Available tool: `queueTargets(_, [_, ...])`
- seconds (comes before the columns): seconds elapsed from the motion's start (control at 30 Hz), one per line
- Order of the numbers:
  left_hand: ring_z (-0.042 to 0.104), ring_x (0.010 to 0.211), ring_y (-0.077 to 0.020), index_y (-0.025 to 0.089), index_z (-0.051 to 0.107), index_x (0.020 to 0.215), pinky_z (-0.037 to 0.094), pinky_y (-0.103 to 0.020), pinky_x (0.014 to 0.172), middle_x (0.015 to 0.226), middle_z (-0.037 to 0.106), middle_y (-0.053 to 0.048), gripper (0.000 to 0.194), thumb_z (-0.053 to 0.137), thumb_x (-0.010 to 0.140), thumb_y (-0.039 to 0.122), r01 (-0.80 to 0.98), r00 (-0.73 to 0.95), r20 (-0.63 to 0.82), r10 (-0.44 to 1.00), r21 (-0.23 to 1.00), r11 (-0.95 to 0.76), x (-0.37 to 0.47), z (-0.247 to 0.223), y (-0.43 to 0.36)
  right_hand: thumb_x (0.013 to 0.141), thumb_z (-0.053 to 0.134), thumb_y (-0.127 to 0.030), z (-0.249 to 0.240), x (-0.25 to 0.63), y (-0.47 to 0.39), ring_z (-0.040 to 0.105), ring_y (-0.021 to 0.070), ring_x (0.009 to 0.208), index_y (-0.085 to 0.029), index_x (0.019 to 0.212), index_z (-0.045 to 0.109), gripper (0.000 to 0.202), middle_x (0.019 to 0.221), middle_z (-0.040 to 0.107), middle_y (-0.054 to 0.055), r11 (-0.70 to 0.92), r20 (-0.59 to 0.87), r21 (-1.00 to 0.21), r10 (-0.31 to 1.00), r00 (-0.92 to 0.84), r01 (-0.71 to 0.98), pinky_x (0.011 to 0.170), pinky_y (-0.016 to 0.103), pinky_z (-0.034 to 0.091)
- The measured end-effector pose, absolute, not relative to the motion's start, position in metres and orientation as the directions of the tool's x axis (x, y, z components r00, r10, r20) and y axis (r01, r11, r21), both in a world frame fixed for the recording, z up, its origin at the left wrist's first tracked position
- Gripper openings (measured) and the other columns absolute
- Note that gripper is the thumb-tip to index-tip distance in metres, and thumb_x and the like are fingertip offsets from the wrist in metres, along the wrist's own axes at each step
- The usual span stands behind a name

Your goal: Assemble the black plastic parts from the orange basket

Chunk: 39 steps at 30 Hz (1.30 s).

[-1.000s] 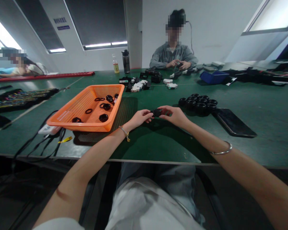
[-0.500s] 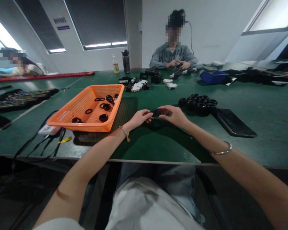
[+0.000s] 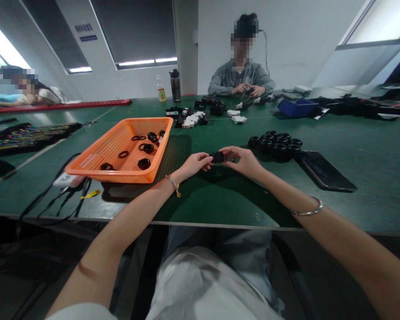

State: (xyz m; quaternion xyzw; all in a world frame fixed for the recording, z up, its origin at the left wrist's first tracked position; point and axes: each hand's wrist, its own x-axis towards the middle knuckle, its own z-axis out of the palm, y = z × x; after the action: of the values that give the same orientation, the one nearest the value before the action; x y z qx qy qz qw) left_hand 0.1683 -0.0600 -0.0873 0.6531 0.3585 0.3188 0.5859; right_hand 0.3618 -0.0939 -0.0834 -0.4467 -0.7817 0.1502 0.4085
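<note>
Between my two hands, just above the green table, is a small black plastic fitting [image 3: 217,157]. My left hand [image 3: 197,163] pinches its left end with thumb and fingertips. At the other end, my right hand [image 3: 240,160] has its thumb and fingers closed round the fitting's right side. The fingers hide part of the piece, so its exact kind is unclear. Left of my hands stands an orange perforated basket [image 3: 120,176] with several black fittings [image 3: 144,164] and thin black rings [image 3: 123,154] inside. A cluster of round black fittings [image 3: 279,146] sits on the table to the right.
A dark phone [image 3: 326,171] lies right of the cluster. A white power strip [image 3: 68,179] and black cables are left of the basket. Farther back are white and black parts [image 3: 195,119], a blue tray [image 3: 298,108], two bottles [image 3: 175,86] and a co-worker [image 3: 242,78] handling something.
The fingers of my right hand have shifted slightly at the fitting's right end, showing a little more of it. My left hand keeps its place.
</note>
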Motion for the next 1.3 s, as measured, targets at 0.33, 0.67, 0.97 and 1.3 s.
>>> queueTargets(0.33, [0.051,0.050,-0.0028,0.009,0.055,0.080,0.043,-0.018,0.056,0.064,0.059,0.003,0.007,0.054,0.082,0.016,0.108,0.526,-0.016,0.850,0.993,-0.048,0.1687,-0.0847,-0.0614,0.068,0.064,-0.026,-0.0823,0.3623,-0.0939,0.062,0.0176,0.070,-0.019,0.101,0.066,0.034,0.084,0.070,0.004,0.527,0.477,-0.602,0.840,-0.260,0.599,0.064,0.030,0.049])
queueTargets(0.67, [0.052,0.050,-0.0027,0.010,0.055,0.081,0.043,-0.018,0.057,0.063,0.059,0.003,0.007,0.056,0.080,0.017,0.103,0.530,-0.005,0.848,0.993,-0.059,0.1679,-0.0857,-0.0612,0.069,0.064,-0.028,-0.0813,0.3627,-0.0944,0.059,0.0164,0.064,-0.021,0.101,0.067,0.033,0.080,0.070,0.003,0.512,0.463,-0.583,0.847,-0.261,0.630,0.062,0.031,0.049])
queueTargets(0.97, [0.052,0.052,-0.0027,0.010,0.055,0.080,0.044,-0.017,0.056,0.068,0.061,0.001,0.008,0.054,0.081,0.018,0.102,0.535,-0.002,0.845,0.993,-0.063,0.1684,-0.0867,-0.0602,0.069,0.064,-0.029,-0.0815,0.3610,-0.0948,0.060,0.0174,0.069,-0.020,0.102,0.066,0.034,0.092,0.068,0.006,0.541,0.502,-0.574,0.825,-0.258,0.615,0.062,0.031,0.050])
queueTargets(1.3, [0.052,0.053,-0.0033,0.010,0.055,0.079,0.043,-0.018,0.057,0.068,0.061,0.001,0.011,0.053,0.082,0.020,0.092,0.536,-0.002,0.844,0.994,-0.056,0.1683,-0.0862,-0.0610,0.073,0.061,-0.033,-0.0811,0.3618,-0.0960,0.059,0.0169,0.069,-0.022,0.099,0.066,0.029,0.093,0.068,0.006,0.596,0.532,-0.522,0.786,-0.314,0.610,0.062,0.031,0.050])
